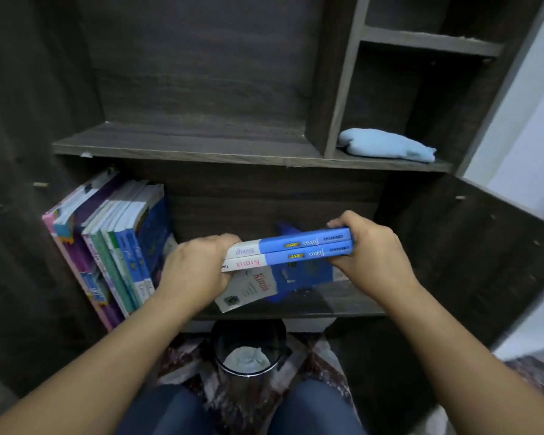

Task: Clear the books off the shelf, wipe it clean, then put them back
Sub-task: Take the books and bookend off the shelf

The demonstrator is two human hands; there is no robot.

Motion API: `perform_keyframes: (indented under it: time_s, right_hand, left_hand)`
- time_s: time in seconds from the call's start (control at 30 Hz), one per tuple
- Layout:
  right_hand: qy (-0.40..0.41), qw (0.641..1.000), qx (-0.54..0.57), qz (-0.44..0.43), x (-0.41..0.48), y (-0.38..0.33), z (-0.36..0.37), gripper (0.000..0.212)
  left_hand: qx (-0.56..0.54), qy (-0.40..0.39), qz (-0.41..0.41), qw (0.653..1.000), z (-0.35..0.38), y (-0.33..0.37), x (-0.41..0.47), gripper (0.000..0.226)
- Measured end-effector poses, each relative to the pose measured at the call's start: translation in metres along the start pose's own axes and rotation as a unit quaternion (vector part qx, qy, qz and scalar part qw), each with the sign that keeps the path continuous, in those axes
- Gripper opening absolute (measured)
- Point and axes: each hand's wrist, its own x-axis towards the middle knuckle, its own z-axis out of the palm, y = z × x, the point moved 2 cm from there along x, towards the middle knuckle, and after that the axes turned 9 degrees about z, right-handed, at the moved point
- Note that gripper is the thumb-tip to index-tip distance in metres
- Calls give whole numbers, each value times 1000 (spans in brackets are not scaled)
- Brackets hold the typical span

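Note:
Two blue-and-white books [296, 249] lie stacked, spines toward me, just above the lower shelf board [352, 301] of a dark wooden bookcase. My left hand [195, 268] grips their white left end. My right hand [368, 249] grips their blue right end. Another blue-and-white book [264, 290] lies flat on the board beneath them. A row of books [120, 246] leans upright at the left of the same shelf. A light blue cloth [387, 145] lies folded in the small right compartment above.
The middle shelf board [182, 142] above the books is bare. A round bin [248, 350] with crumpled paper stands on a patterned rug below the shelf, between my knees. A white wall runs along the right edge.

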Motion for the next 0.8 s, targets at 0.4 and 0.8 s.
perform_keyframes:
  time_s: [0.4, 0.8]
  right_hand:
    - [-193, 952, -215, 98, -82, 61, -68, 36]
    - [-306, 905, -127, 266, -206, 188, -109, 26]
  left_hand:
    - [80, -127, 247, 957, -2, 167, 39, 29]
    - [-63, -254, 419, 869, 82, 338, 6, 35]
